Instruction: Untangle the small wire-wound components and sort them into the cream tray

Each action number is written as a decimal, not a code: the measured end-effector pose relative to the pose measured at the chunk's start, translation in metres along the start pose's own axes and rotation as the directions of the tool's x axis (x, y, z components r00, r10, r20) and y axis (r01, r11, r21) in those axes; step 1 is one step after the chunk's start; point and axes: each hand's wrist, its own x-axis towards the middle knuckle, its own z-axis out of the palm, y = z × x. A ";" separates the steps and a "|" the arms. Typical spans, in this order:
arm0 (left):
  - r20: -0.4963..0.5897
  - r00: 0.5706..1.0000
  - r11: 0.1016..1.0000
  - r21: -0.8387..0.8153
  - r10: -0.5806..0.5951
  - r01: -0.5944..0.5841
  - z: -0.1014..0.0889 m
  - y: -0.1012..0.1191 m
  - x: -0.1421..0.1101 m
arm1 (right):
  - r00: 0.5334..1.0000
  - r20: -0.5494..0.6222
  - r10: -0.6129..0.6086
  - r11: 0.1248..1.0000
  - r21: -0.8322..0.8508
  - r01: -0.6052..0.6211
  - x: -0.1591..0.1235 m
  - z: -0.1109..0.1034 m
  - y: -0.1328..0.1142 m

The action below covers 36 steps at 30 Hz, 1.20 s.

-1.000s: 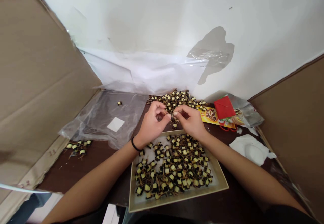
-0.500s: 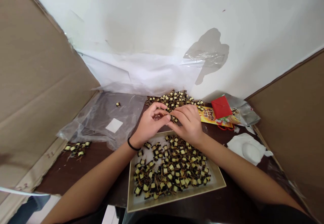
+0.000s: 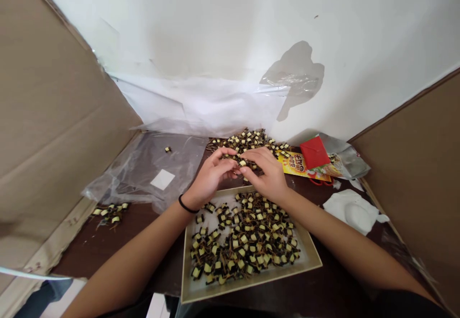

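Visibly, right fingers (image 3: 251,175) pinch a blocky, yellowish part (image 3: 243,163); whether curled left fingers (image 3: 225,165) grip is unclear.

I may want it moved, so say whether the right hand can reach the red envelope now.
Probably yes: the red envelope lies on the yellow packet, to the right of the right hand, with nothing visible covering it, though that hand's fingers seem busy at a small part.

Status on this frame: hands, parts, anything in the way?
Left hand and right hand close together at one small black-and-yellow part. Tray of similar parts nearer, loose pile beyond. No obstruction seen; exact grip unclear.
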 end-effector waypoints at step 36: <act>0.099 0.973 0.958 -0.178 -0.207 0.222 -0.009 0.003 0.004 | 0.994 0.014 -0.109 0.990 -0.084 0.110 0.001 -0.003 -0.003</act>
